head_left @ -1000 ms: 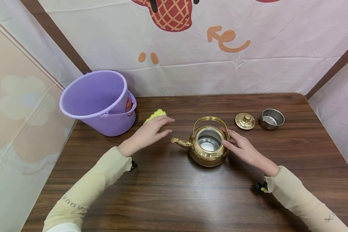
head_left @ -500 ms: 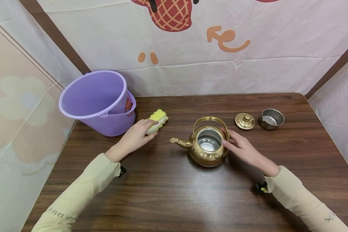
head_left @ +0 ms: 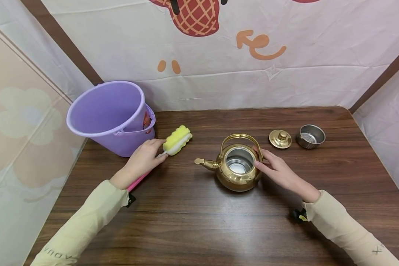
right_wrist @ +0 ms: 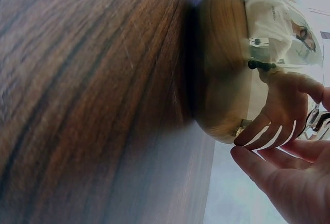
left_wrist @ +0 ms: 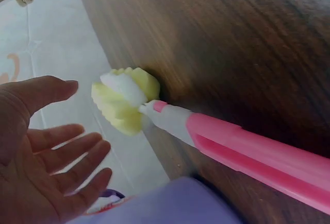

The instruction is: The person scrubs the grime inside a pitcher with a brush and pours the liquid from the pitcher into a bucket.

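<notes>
My left hand (head_left: 139,160) hovers by the neck of a cup brush with a yellow and white sponge head (head_left: 178,140). In the left wrist view its fingers (left_wrist: 77,147) are loosely spread, apart from the brush's pink handle (left_wrist: 252,152). The brush lies on the table. A shiny gold teapot (head_left: 237,183) stands upright and lidless, its spout toward the left and its bail handle raised. My right hand (head_left: 280,171) rests against the teapot's right side. Its fingertips (right_wrist: 242,154) touch the wall, and the thumb lies near the rim by the handle's base.
A purple bucket (head_left: 126,144) stands at the table's back left, its handle hanging down. To the back right are a gold lid (head_left: 280,139) and a small steel strainer (head_left: 311,137). A printed cloth wall (head_left: 219,88) rises behind the wooden table (head_left: 206,229).
My left hand has moved left and toward me, from over the sponge head to beside the brush's neck, uncovering the head. The right hand and teapot have stayed put.
</notes>
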Demonstrator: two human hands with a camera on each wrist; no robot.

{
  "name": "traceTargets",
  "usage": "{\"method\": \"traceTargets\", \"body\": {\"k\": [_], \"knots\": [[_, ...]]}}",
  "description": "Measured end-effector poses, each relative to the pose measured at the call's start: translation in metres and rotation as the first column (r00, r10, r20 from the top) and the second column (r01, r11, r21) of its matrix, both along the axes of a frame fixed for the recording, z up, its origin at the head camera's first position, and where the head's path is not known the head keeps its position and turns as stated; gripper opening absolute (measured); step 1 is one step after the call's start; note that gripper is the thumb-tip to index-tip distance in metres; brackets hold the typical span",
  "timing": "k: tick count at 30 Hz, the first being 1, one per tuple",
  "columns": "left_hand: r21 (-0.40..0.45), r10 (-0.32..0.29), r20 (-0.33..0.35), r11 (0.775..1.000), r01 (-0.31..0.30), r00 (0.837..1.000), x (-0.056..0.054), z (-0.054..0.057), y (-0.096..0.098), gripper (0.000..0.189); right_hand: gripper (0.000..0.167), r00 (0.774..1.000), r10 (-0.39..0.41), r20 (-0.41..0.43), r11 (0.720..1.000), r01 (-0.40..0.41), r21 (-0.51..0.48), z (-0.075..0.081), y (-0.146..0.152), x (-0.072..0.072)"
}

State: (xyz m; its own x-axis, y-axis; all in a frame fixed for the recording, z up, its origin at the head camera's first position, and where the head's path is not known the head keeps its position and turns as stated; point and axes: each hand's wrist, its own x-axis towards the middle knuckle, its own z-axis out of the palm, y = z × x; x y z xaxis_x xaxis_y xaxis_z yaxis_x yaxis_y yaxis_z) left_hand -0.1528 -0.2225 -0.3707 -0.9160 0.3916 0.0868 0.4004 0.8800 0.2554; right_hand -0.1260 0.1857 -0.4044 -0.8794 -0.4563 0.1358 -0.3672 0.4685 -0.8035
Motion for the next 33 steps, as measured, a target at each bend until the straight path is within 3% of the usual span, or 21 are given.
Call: {"method": "traceTargets", "body": {"k": [11, 20, 33], "knots": [[-0.055, 0.125, 0.126, 0.991, -0.118, 0.984, 0.002, -0.006, -0.013, 0.056, 0.046, 1.0, 0.0, -0.005, 1.0, 0.0, 0.004, -0.001, 0.0, -0.001], [-0.081, 0.177, 0.229, 0.983, -0.163, 0.957, 0.004, -0.012, -0.019, 0.056, 0.046, 1.0, 0.002, -0.011, 1.0, -0.001, 0.007, -0.001, 0.0, -0.001], [-0.096, 0.211, 0.297, 0.977, -0.191, 0.931, 0.011, -0.021, -0.034, 0.039, 0.046, 1.0, 0.005, -0.005, 1.0, -0.005, -0.002, 0.0, 0.001, -0.001]]}}
